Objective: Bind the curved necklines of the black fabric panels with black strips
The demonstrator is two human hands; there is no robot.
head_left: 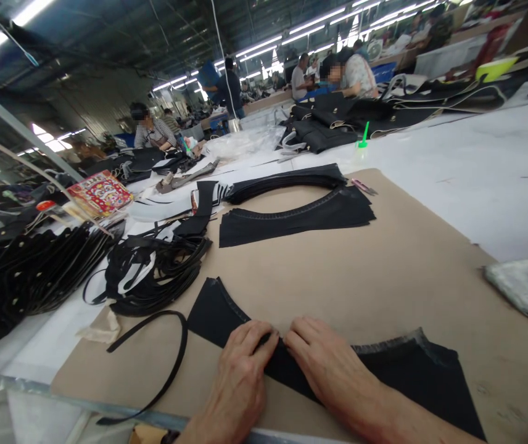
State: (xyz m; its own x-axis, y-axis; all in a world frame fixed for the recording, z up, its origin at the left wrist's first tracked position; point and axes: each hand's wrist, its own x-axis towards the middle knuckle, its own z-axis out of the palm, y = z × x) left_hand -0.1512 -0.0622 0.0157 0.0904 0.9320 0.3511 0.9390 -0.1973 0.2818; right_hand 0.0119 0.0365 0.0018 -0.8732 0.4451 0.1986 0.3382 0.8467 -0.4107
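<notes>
A long black fabric piece [430, 382] with a curved, notched upper edge lies on the tan board [319, 277]. On its middle part, my left hand [243, 364] has its fingers pressed together at the curved edge. Close beside it, my right hand [322, 357] pinches the same edge, its fingers bent down. The fingertips of both hands nearly meet. To the left, a loose black strip [183, 345] curls over the board's edge. Farther back lie stacked black curved pieces [296, 219].
Bundled black strips [157, 277] lie left of the board, beside a pile of black pieces [37, 277]. Small scissors [363, 187] and a green-tipped bottle [363, 145] stand out farther back. A whitish block [523, 290] is at the right. Several people are in the background.
</notes>
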